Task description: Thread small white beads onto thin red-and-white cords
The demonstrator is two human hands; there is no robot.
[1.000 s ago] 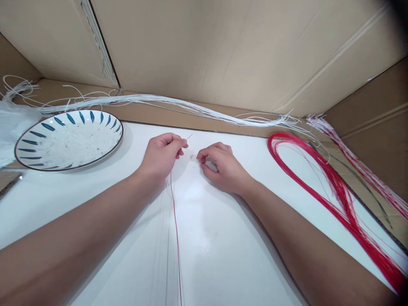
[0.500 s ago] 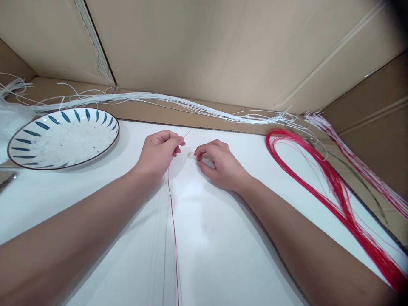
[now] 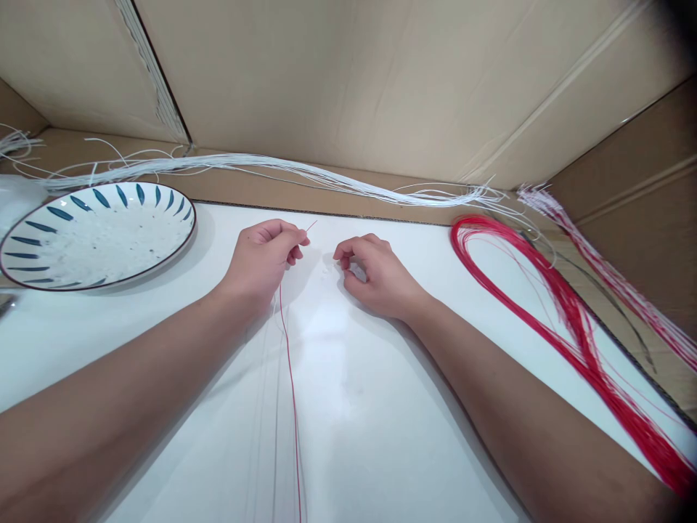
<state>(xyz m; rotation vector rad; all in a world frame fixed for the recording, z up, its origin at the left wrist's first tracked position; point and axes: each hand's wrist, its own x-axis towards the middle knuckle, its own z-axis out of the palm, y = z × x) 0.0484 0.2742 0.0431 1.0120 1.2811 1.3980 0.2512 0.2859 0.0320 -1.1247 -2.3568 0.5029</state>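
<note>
My left hand (image 3: 266, 254) is closed, with a thin red cord (image 3: 288, 349) pinched between thumb and forefinger. The cord's short end sticks up past the fingertips, and its long part hangs from under the hand down toward the bottom edge. A thin white strand (image 3: 275, 407) runs beside it. My right hand (image 3: 375, 276) rests on the white tabletop (image 3: 370, 436) to the right, its fingers curled toward the thumb. Small clear bits (image 3: 327, 267) lie at its fingertips, too faint to name. Whatever those fingers hold is too small to make out.
An oval plate (image 3: 109, 232) with blue strokes, holding small clear bits, stands at left. A bundle of white cords (image 3: 261, 163) stretches along the back. Looped red cords (image 3: 566, 298) lie at right, beside a red-and-white bundle (image 3: 610, 269). Cardboard walls (image 3: 348, 87) surround the surface.
The view has shifted slightly, so the plate and my left hand sit a little farther left. My right hand's fingertips have drawn slightly away from the clear bits. The left pinch on the cord stays.
</note>
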